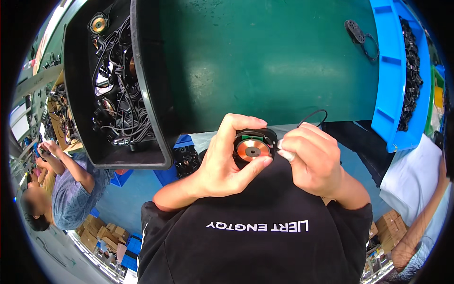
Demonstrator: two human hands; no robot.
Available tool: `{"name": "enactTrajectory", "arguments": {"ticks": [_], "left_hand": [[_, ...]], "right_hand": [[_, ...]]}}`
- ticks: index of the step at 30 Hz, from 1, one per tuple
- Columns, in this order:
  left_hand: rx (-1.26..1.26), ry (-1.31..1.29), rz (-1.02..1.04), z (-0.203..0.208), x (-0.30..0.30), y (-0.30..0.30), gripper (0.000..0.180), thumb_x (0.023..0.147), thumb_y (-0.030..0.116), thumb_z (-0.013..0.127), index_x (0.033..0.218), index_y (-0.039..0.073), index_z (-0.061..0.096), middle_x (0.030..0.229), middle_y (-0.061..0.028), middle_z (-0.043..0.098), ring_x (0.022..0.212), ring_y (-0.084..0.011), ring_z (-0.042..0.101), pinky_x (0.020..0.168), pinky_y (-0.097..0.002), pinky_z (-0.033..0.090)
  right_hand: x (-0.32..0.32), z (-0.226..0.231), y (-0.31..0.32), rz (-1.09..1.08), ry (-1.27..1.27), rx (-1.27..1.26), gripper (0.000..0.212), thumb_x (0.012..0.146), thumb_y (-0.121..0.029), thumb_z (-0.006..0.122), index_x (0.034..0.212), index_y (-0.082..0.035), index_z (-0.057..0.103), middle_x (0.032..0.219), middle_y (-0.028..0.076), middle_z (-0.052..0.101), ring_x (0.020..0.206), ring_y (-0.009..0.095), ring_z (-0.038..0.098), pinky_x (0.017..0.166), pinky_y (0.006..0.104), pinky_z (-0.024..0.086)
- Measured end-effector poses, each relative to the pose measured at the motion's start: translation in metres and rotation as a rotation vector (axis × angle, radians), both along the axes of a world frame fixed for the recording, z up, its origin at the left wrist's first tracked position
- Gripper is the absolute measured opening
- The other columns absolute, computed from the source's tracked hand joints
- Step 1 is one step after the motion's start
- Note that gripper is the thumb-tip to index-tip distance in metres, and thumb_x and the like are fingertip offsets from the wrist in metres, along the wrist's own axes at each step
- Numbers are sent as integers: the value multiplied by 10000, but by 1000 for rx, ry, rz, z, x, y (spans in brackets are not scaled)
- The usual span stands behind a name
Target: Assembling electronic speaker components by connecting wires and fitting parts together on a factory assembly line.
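Observation:
A round black housing (241,138) with an exposed copper coil (253,150) and a strip of green circuit board (252,137) is in my left hand (222,163). The fingers and thumb grip it by its rim, coil side up. My right hand (312,158) is closed in a pinch right beside the housing's right edge. From that hand a thin black cable (318,111) loops up past the knuckles. The fingertips hide where the cable meets the housing, if it does.
A black bin (165,154) at left holds tangled cables and coil parts. On the green table (265,57), a black part with a looped cord (354,32) lies far right. Beside it stands a blue tray (391,80) of small black pieces. Other people work at both sides.

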State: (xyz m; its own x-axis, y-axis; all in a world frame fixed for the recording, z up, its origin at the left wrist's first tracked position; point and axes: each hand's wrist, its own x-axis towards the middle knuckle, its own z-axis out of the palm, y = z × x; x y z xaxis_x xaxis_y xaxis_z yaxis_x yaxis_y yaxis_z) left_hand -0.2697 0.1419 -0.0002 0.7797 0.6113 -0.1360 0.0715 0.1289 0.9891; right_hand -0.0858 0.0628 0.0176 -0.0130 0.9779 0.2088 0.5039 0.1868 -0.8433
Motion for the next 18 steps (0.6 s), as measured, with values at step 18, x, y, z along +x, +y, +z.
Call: {"name": "enactTrajectory", "arguments": {"ticks": [18], "left_hand": [[-497,8,111,28,3,10,532,797,-32,642,1246,2,359,993,-106,545,808,-135,556,719,-243,456]], "right_hand": [[6,11,12,-6,-67,31,179,677,64,651,825,-13,586,762,80,562,606,207,469,590,309,417]]}}
